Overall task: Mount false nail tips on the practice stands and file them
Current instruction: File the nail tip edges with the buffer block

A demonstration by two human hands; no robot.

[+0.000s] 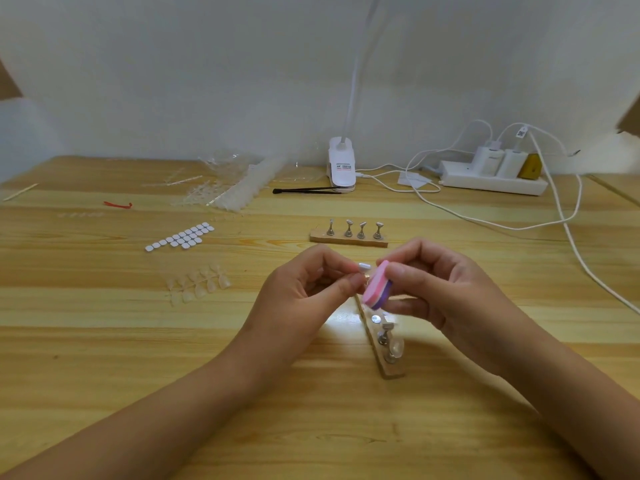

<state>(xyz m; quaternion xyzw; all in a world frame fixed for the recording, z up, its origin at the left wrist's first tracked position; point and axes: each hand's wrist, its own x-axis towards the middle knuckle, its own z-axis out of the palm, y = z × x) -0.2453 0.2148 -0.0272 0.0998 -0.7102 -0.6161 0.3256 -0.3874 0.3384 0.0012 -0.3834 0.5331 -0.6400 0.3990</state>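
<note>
a white wall [173,81] stands behind a long wooden bench [104,341]. over the middle of the bench, a bit closer to the near edge, two hands meet.

the left hand [301,289] pinches a small metal stand [365,277] between thumb and finger, so its grip is closed on the stand. a pale nail tip [363,266] sits on top of that stand.

the right hand [446,289] holds a pink and purple file block [377,289], its grip curled round it. the block is just beside the nail tip. i cannot tell if they touch.

under the hands lies a wooden base [389,370], set at a slant toward the near edge. two stands are on it, and the one closer to the near edge carries a clear tip [394,348]. a round silver spot [375,319] shows on the base too.

a second wooden base [348,239] lies further toward the far edge, with four stands in a row on it.

toward the left edge are white sticky pads [180,237] in rows and a bunch of loose clear tips [197,285].

by the far edge sit a heap of clear tip strips [225,195], a white clip lamp [341,168] and a white power strip [491,178] with plugs and white cables [568,220].
</note>
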